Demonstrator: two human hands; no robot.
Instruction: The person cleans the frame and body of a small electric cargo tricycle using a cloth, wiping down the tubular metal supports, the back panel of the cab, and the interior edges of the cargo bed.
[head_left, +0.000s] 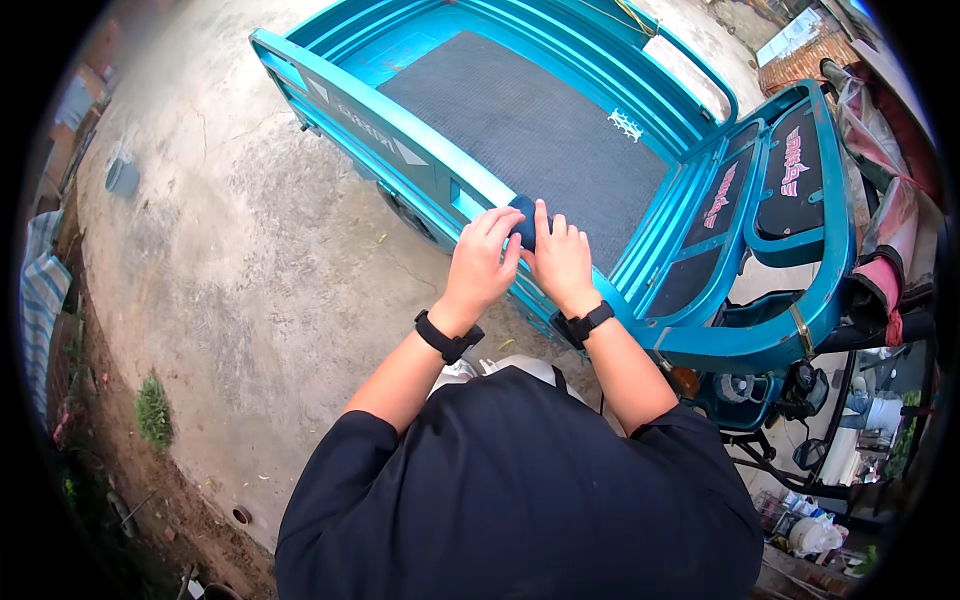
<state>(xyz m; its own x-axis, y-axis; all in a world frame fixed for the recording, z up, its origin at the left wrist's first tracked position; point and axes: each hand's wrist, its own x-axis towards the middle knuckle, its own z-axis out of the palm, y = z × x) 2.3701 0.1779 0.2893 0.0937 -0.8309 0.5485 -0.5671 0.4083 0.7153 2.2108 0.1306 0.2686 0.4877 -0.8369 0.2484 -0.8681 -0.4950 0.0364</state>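
Between my two hands, over the near side wall of a teal metal cargo bed (480, 180), is a small dark blue item (524, 217), perhaps folded cloth. The fingers of my left hand (482, 251) curl against its left side. My right hand (561, 259) grips its right side, with the index finger stretched along it. Both hands are close together, and the fingers partly hide the item. Inside the bed lies a dark textured mat (517, 127), with a small white openwork piece (625, 125) near its far right edge. Each wrist wears a black strap.
Right of the bed stand a teal frame with padded black panels (791, 172) and a rolled pink and clear cover (885, 285). A grey bucket (122, 177) is on the concrete at the left. Yellowish rope hangs over the bed's far wall. A small bush (153, 411) grows at the lower left.
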